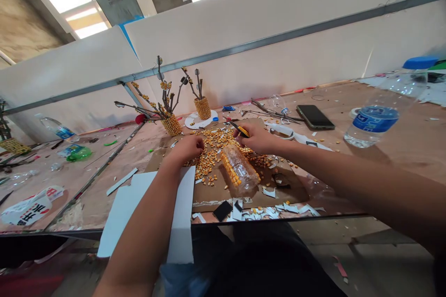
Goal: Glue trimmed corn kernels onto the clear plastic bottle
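My right hand point(256, 137) is wrapped round a black-and-yellow tool point(243, 131), which looks like a utility knife; its tip is hard to make out. Below that hand a clear plastic bottle point(245, 171) lies on its side, partly covered with rows of corn kernels. My left hand point(190, 148) is closed, fingers curled down at the left edge of a spread of loose corn kernels point(205, 162). Whatever its fingertips may hold is hidden. Under the kernels and bottle is a sheet of brown cardboard point(216, 195).
Two kernel-covered pots with twigs point(172, 125) point(202, 108) stand at the back. A phone point(315, 117) and a water bottle point(374, 123) are to the right. White board point(128, 204) lies under my left forearm. White scraps point(268, 213) litter the front edge.
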A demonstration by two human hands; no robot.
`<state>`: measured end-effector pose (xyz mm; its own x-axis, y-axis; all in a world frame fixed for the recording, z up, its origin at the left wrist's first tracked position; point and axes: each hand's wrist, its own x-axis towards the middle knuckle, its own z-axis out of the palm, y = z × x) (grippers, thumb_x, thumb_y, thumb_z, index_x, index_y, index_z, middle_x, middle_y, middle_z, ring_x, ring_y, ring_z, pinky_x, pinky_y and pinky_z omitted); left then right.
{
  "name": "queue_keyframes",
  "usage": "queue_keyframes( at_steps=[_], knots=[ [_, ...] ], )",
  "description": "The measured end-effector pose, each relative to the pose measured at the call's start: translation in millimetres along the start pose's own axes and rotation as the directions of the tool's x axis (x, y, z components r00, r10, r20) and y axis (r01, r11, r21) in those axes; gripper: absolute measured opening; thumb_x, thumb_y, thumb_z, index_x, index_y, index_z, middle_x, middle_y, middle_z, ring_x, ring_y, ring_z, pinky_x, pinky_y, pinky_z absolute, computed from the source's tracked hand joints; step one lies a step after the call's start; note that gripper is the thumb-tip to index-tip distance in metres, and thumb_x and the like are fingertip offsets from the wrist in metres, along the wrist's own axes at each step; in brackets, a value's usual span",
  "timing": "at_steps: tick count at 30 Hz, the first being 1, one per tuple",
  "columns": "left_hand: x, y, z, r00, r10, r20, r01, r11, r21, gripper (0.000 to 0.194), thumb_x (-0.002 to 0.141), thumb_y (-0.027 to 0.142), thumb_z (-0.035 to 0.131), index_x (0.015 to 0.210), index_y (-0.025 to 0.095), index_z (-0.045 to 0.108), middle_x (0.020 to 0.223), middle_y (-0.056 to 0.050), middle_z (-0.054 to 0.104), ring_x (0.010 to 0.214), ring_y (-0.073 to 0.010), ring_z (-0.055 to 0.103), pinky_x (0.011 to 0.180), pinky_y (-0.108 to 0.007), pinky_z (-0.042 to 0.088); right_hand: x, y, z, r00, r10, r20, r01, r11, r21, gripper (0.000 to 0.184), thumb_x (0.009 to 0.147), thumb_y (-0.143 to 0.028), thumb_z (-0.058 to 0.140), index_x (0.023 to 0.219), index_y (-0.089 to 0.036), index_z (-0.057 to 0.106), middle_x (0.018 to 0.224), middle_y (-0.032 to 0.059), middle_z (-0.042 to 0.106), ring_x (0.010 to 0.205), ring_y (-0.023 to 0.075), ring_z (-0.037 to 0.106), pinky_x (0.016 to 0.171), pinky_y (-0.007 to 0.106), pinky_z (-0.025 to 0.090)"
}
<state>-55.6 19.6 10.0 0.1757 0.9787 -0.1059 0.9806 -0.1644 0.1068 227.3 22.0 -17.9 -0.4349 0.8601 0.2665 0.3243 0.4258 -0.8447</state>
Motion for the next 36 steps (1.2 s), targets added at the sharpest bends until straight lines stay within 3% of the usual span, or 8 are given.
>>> queue_keyframes(
  at_steps=[17,26,29,32,36],
  knots=[
    [-1,2,-0.2,0.995,0.094,0.019,-0.093,0.995,-0.032,0.016,0.078,0.013,0.068,0.086,0.02,0.079,0.088,-0.004,0.08,0.079,-0.0198,0.07,0.07,-0.027,0.048,-1,-2,0,1.0,0.008,0.014,-0.008,1.0,-0.002,0.007,0.082,-0.019,0.061,0.087,-0.022,0.065,0.067,-0.0029,0.063,0.065,0.0164,0.06,0.066,0.028,0.048],
    [0,3,2.7,0.99,0.143,-0.001,-0.139,0.965,-0.221,0.004,0.073,0.02,0.071,0.071,0.02,0.075,0.072,-0.002,0.072,0.067,-0.0173,0.061,0.064,-0.027,0.044,0,-1,-2,0.999,-0.053,0.012,0.053,0.998,-0.027,0.005,0.085,-0.021,0.06,0.086,-0.022,0.064,0.068,-0.0033,0.062,0.067,0.0157,0.06,0.067,0.027,0.047],
    [-3,11,-1.6,0.985,0.166,-0.041,-0.169,0.915,-0.367,0.012,0.077,0.03,0.072,0.076,0.019,0.073,0.072,-0.003,0.07,0.065,-0.0165,0.058,0.061,-0.027,0.043,-2,-3,-2,0.995,-0.1,-0.013,0.099,0.994,-0.052,0.004,0.086,-0.024,0.062,0.086,-0.021,0.064,0.074,-0.0008,0.065,0.07,0.0162,0.059,0.068,0.028,0.045],
    [-10,27,-8.0,0.97,0.229,-0.077,-0.234,0.805,-0.545,0.026,0.083,0.042,0.07,0.088,0.017,0.073,0.079,-0.004,0.071,0.069,-0.0158,0.059,0.063,-0.027,0.044,-7,-9,-3,0.986,-0.163,-0.045,0.159,0.984,-0.077,0.009,0.087,-0.029,0.066,0.089,-0.02,0.066,0.078,0.0003,0.065,0.073,0.0164,0.056,0.07,0.029,0.043],
    [-21,51,-12.9,0.952,0.28,-0.122,-0.279,0.638,-0.717,0.036,0.082,0.05,0.073,0.092,0.015,0.073,0.084,-0.005,0.071,0.073,-0.0153,0.06,0.067,-0.027,0.047,-16,-19,-2,0.925,-0.374,-0.064,0.366,0.924,-0.111,0.014,0.089,-0.033,0.07,0.092,-0.019,0.07,0.079,0.0007,0.064,0.073,0.0162,0.054,0.069,0.029,0.041]
  ],
)
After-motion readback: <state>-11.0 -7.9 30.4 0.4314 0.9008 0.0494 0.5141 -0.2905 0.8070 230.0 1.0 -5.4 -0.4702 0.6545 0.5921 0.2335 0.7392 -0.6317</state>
